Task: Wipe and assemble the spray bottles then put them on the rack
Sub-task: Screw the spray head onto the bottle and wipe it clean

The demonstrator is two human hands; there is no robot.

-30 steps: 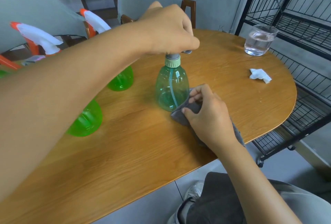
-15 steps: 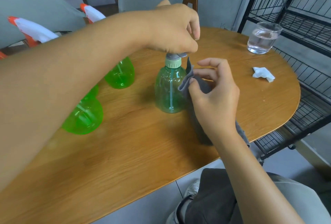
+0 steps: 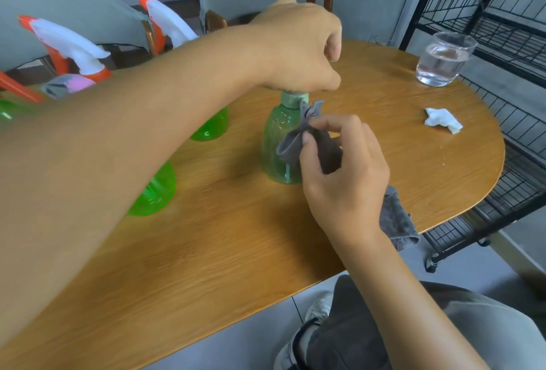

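We count three green spray bottles on the bench: one teal bottle at centre and two bright green ones to its left. Our left hand has its fingers curled over the teal bottle's top; our right hand pinches a grey cloth against its side. One glass holds water.

three spray bottles, one glass, one cloth
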